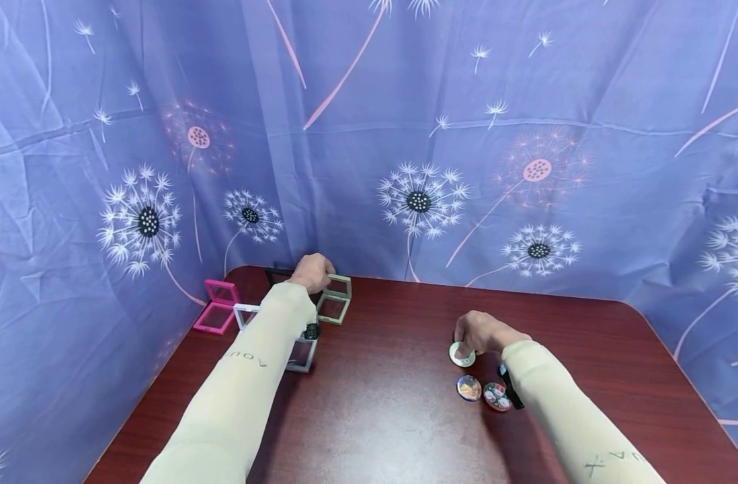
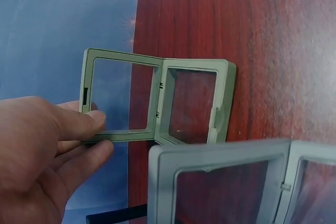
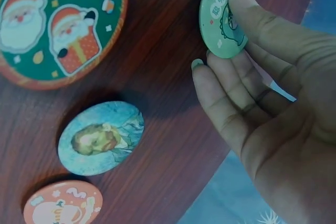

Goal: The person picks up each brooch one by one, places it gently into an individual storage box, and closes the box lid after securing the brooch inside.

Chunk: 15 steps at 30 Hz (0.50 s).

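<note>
Pinching 1 green frame (image 2: 160, 95), 1 badge (image 3: 221, 23)

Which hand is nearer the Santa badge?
Right. The right hand is just beyond the Santa badge, pinching a pale green badge; the left hand is well off to the left, pinching the green case.

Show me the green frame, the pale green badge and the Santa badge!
Green frame (image 2: 159, 98), left wrist view: on its hinge strip.
Pale green badge (image 3: 218, 22), right wrist view: on its printed face.
Santa badge (image 3: 61, 27), right wrist view: on its printed face.
</note>
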Each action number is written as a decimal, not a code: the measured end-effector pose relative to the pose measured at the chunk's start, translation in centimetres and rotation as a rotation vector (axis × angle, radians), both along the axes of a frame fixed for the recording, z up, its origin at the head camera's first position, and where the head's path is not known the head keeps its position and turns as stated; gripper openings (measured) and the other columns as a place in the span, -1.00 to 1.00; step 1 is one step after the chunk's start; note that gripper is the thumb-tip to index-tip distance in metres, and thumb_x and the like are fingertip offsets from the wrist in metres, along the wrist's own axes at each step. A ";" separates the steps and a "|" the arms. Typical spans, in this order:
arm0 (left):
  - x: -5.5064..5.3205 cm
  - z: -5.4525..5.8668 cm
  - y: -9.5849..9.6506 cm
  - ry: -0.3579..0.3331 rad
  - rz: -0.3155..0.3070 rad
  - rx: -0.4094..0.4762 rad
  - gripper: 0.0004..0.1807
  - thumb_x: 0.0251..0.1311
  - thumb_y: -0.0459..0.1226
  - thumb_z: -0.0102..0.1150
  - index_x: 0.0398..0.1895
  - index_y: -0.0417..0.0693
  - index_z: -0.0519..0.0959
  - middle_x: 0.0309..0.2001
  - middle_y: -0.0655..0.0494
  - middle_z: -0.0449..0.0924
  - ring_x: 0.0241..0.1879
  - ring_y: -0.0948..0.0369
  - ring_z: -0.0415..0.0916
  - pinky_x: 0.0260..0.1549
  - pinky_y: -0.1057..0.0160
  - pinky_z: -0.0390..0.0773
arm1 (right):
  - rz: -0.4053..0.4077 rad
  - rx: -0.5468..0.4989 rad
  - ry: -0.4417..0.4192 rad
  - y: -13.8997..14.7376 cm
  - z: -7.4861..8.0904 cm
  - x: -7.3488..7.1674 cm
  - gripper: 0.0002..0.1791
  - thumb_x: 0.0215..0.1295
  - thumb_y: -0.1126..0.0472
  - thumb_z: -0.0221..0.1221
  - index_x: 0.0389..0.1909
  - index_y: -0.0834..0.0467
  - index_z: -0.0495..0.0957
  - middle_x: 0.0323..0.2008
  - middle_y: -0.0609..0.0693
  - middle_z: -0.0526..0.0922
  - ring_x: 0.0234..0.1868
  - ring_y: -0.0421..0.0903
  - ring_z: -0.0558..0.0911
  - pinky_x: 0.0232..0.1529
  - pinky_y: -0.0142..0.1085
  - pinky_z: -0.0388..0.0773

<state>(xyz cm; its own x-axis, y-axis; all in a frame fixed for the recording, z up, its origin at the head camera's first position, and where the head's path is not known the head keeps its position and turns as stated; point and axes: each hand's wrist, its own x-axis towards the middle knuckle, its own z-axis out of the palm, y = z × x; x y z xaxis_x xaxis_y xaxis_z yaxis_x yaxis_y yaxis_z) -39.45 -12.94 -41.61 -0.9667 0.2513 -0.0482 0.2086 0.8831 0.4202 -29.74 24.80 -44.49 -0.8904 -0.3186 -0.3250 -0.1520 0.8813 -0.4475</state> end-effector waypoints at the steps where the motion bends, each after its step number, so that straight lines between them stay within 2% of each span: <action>1: 0.0 0.0 0.0 -0.003 0.002 0.008 -0.65 0.35 -0.52 0.18 0.16 -0.32 0.72 0.17 -0.20 0.70 0.25 -0.14 0.57 0.16 -0.01 0.66 | -0.004 -0.014 -0.008 0.0 -0.1 0.0 -0.76 0.11 0.40 0.54 -0.37 0.22 0.62 -0.46 -0.01 0.60 -0.46 -0.08 0.64 -0.41 -0.30 0.65; 9: 0.1 -0.3 -0.1 -0.050 0.039 0.081 -0.67 0.39 -0.50 0.24 0.18 -0.30 0.71 0.18 -0.21 0.68 0.20 -0.13 0.60 0.04 0.01 0.71 | -0.022 -0.100 -0.043 0.5 -0.6 -0.4 -0.76 0.12 0.47 0.50 -0.39 0.25 0.60 -0.43 0.02 0.58 -0.45 -0.11 0.62 -0.36 -0.26 0.73; 15: 0.4 -0.3 0.1 -0.049 0.043 0.120 -0.70 0.39 -0.47 0.27 0.14 -0.28 0.73 0.12 -0.17 0.73 0.15 -0.10 0.64 0.04 0.03 0.71 | -0.052 -0.146 -0.060 0.7 -0.7 -0.3 -0.78 0.16 0.50 0.48 -0.39 0.28 0.59 -0.41 0.05 0.59 -0.42 -0.09 0.65 -0.31 -0.20 0.78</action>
